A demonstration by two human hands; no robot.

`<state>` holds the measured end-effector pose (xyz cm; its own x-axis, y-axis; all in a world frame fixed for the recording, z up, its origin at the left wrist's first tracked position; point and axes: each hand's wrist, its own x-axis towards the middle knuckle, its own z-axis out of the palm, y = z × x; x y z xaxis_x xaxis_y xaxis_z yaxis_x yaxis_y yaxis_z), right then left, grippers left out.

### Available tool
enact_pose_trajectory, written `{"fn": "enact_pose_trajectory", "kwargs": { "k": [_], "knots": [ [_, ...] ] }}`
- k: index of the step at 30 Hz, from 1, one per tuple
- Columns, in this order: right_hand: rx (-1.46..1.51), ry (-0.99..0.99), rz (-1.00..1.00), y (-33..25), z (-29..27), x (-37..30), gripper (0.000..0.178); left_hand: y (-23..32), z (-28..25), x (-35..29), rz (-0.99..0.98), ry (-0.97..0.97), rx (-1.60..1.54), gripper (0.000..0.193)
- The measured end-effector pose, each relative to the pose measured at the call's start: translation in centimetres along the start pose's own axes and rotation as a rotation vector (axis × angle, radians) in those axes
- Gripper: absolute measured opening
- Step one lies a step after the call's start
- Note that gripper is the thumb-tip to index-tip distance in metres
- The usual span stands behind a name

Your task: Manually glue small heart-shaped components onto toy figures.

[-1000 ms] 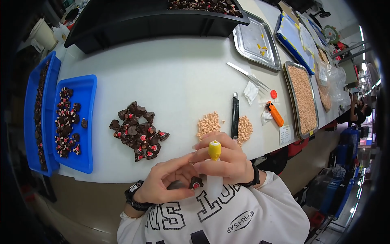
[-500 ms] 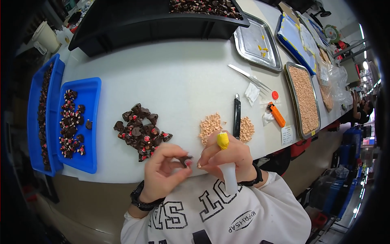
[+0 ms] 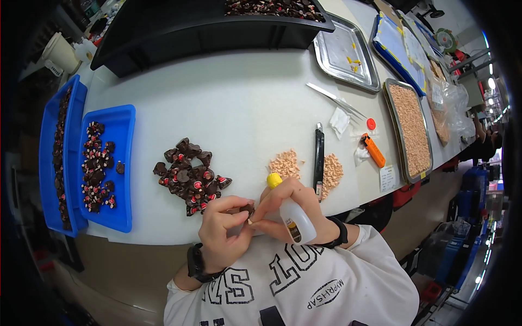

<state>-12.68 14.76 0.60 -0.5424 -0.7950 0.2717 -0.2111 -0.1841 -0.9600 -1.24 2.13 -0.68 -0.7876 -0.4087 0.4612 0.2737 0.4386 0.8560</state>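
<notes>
Left hand (image 3: 222, 234) pinching a small dark-brown piece (image 3: 248, 208) — right hand (image 3: 315, 209) just beside it, fingertips pinching a tiny pale chip (image 3: 250, 221), palm cradling a white plastic bottle (image 3: 297, 221) with a yellow top (image 3: 274, 180). Just beyond, two beige chip heaps (image 3: 284, 162) flank a slim black cutter (image 3: 318, 157); left, a loose dark-brown-and-red pile (image 3: 187, 176) — farther left, a blue plastic tray (image 3: 120, 141).

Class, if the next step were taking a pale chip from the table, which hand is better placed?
Probably the right hand: it is nearer the pale chip piles, though it holds a white bottle. The left hand is farther from them and holds a dark piece.
</notes>
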Motion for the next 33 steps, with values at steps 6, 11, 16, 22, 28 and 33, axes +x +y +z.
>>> {"fn": "enact_pose_trajectory", "kwargs": {
  "k": [6,11,16,22,28,33],
  "knots": [
    [0.051,0.021,0.057,0.0,-0.2,-0.1,0.038,-0.4,0.1,-0.6,0.141,-0.003,0.116,0.034],
    [0.125,0.023,0.104,-0.1,-0.1,-0.1,0.039,-0.8,0.2,-0.9,0.275,-0.011,0.139,0.034],
    [-0.182,-0.048,-0.142,-0.2,-0.4,0.1,0.047,-1.0,-0.3,-1.1,0.374,-0.033,0.108,0.036],
    [-0.133,0.011,-0.159,-0.3,-0.1,-0.1,0.042,-1.0,-0.2,-0.9,0.428,-0.067,0.113,0.04],
    [-0.503,-0.033,-0.362,-2.1,-2.5,-0.6,0.025,-1.2,0.3,-1.9,0.204,0.049,-0.126,0.047],
    [-0.908,0.344,-0.258,-2.4,-11.0,-4.8,0.042,-0.2,-0.4,-0.7,0.164,-0.016,-0.04,0.04]
  ]
}}
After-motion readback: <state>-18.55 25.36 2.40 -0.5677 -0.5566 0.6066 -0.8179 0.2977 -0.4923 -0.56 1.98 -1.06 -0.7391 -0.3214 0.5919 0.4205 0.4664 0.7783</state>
